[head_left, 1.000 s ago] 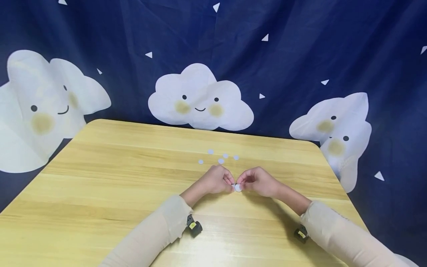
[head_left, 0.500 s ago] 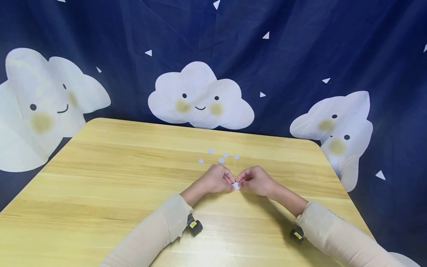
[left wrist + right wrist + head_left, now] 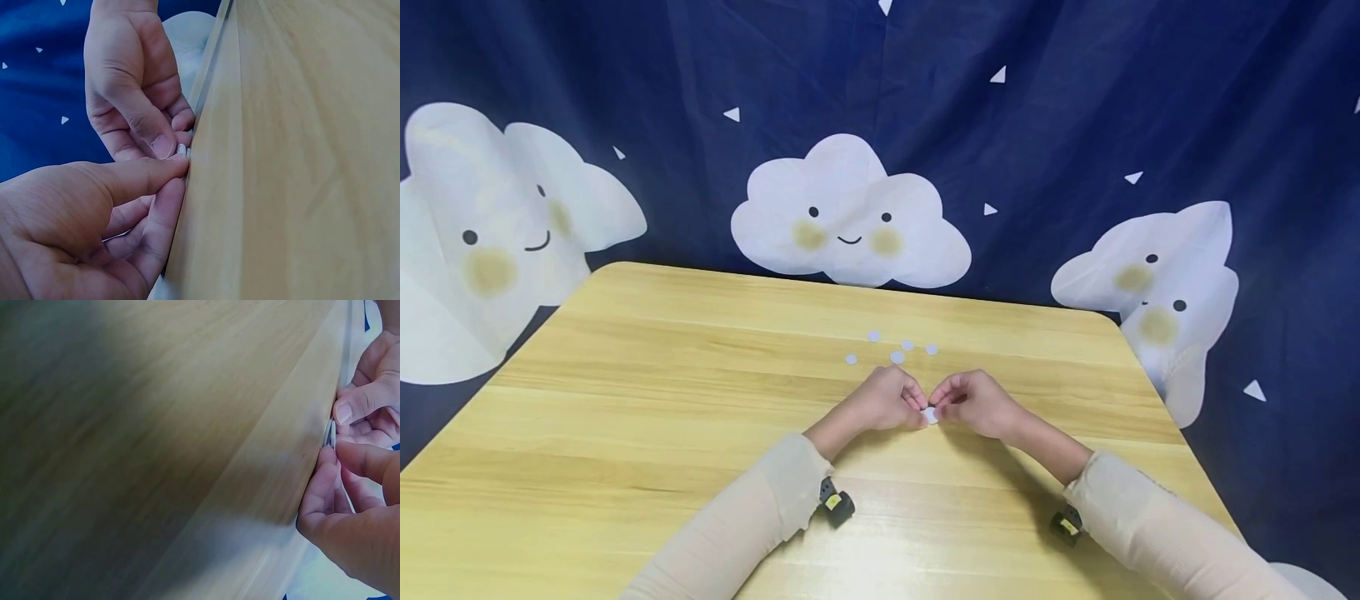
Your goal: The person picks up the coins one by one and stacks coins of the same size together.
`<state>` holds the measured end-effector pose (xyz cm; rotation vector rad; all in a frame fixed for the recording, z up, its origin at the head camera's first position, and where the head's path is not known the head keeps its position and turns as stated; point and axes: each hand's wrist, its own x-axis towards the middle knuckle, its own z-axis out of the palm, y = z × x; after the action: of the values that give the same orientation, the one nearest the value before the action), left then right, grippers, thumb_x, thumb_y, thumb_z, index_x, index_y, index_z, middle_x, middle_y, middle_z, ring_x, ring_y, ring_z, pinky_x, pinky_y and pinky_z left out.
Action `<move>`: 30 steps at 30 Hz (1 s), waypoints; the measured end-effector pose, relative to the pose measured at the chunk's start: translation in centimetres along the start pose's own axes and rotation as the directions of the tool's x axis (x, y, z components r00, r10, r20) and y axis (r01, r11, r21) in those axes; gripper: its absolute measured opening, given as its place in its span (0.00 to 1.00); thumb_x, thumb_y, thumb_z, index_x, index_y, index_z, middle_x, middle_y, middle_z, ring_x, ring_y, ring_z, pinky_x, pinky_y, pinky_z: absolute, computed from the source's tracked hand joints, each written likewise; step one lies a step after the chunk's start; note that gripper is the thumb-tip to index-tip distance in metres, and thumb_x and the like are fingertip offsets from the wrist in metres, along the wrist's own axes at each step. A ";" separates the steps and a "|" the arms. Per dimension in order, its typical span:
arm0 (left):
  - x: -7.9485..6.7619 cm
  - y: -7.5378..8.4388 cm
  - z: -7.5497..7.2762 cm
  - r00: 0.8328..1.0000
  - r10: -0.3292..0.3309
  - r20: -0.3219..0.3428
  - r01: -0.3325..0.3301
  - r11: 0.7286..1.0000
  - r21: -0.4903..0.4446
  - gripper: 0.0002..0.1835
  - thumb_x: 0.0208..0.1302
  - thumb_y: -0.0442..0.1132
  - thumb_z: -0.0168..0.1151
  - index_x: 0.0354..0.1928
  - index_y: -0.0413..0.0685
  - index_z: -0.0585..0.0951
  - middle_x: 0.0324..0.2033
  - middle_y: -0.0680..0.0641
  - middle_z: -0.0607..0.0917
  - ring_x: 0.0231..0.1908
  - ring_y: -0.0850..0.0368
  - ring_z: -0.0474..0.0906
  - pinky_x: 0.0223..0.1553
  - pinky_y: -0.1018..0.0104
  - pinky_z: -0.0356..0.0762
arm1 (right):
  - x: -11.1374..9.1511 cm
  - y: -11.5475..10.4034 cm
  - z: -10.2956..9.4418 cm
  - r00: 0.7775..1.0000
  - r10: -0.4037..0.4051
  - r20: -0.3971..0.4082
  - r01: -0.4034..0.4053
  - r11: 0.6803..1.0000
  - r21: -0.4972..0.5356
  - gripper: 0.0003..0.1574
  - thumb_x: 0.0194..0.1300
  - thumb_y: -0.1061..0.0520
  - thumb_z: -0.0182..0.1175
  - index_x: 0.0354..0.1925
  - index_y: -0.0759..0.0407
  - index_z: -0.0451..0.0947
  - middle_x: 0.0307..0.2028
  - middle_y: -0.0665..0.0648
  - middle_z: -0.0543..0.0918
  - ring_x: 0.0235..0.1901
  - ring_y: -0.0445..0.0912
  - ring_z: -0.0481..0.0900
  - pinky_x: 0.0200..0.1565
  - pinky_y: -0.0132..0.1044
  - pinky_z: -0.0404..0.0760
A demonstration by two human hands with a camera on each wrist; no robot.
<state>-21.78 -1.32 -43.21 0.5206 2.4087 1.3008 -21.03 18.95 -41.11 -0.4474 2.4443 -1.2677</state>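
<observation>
In the head view my left hand (image 3: 883, 400) and right hand (image 3: 981, 404) meet over the table, fingertips nearly touching. Between them both pinch a small white round disc (image 3: 931, 415), partly covered by the thumbs. Seen edge-on in the right wrist view, two thin pale edges (image 3: 329, 432) lean together in a narrow wedge between the fingertips. The left wrist view shows just a sliver of the white disc (image 3: 182, 149) between the thumbs. Beyond the hands several like white discs (image 3: 897, 357) lie flat and apart on the table.
The light wooden table (image 3: 662, 400) spans the front, with rounded far corners. Behind it hangs a dark blue curtain (image 3: 685, 67) printed with white clouds and triangles. A small black camera (image 3: 837, 505) sits at each wrist below the rolled sleeves.
A second white edge beside the held disc, seen a second ago, now shows as one round disc in the head view. The right hand has shifted slightly left; the loose discs stay put.
</observation>
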 end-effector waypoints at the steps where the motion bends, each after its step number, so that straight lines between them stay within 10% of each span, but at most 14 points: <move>1: 0.0 0.0 0.0 1.000 -0.001 0.001 0.001 1.000 0.002 0.09 0.52 0.34 0.79 0.34 0.48 0.87 0.29 0.55 0.86 0.34 0.61 0.82 0.41 0.69 0.82 | 0.0 0.0 0.0 1.000 0.001 0.001 -0.001 1.000 0.004 0.06 0.62 0.72 0.67 0.40 0.69 0.84 0.34 0.60 0.86 0.34 0.45 0.81 0.37 0.30 0.81; 30: 0.0 0.2 -0.1 1.000 -0.006 0.002 0.006 1.000 -0.013 0.08 0.52 0.32 0.79 0.32 0.47 0.87 0.27 0.54 0.86 0.32 0.60 0.82 0.39 0.69 0.81 | 0.0 0.3 -0.4 0.994 -0.104 0.045 0.107 0.992 -0.066 0.10 0.58 0.74 0.69 0.40 0.70 0.83 0.35 0.62 0.87 0.36 0.48 0.84 0.41 0.32 0.83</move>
<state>-21.80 -1.27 -43.02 0.5101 2.3966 1.3122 -21.23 19.38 -41.10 -0.6223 2.4640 -1.2058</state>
